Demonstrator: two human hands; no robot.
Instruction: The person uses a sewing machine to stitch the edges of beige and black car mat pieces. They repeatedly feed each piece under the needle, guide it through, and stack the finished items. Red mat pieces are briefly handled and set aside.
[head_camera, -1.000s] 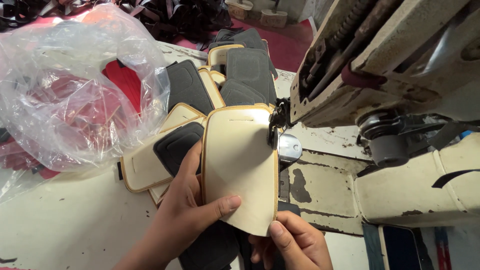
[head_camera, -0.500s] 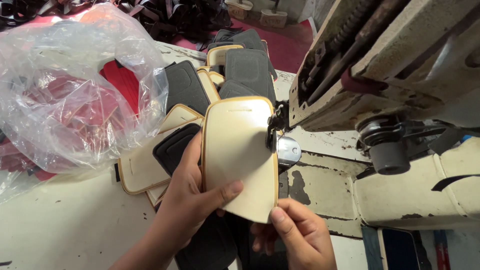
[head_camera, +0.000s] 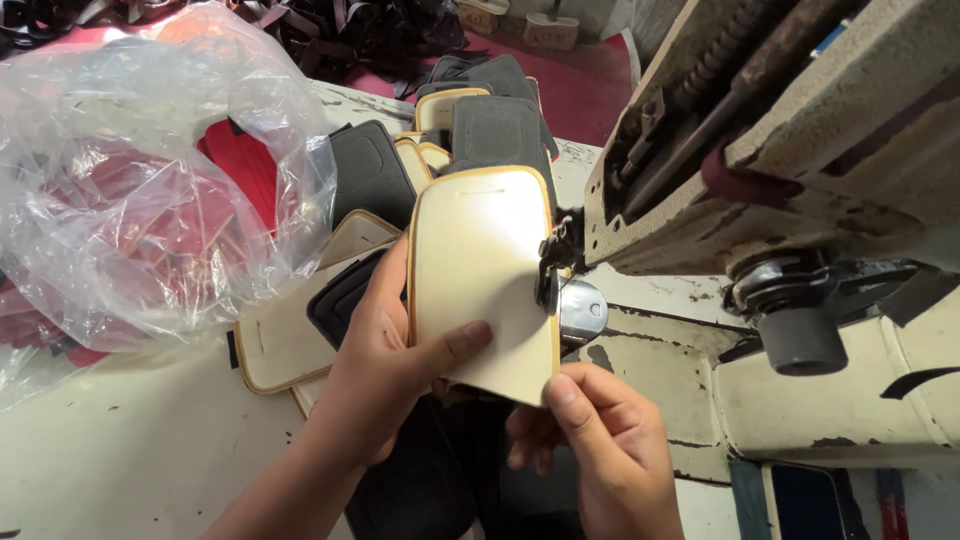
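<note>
Hands are closed on a cream padded panel (head_camera: 482, 280), held upright against the presser foot (head_camera: 549, 270) of a worn sewing machine (head_camera: 780, 190). Its left edge is clamped by the left hand (head_camera: 385, 370); its lower right corner is pinched by the right hand (head_camera: 600, 450). Similar pieces (head_camera: 375, 180) are stacked behind, beside a plastic bag (head_camera: 130, 180).

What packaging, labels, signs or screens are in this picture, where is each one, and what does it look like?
Clear plastic bag: left on the table, crumpled and puffed, see-through, red pieces inside.
Two small boxes: top centre on the red floor, tan, too small to tell more.
No signs or screens show.
</note>
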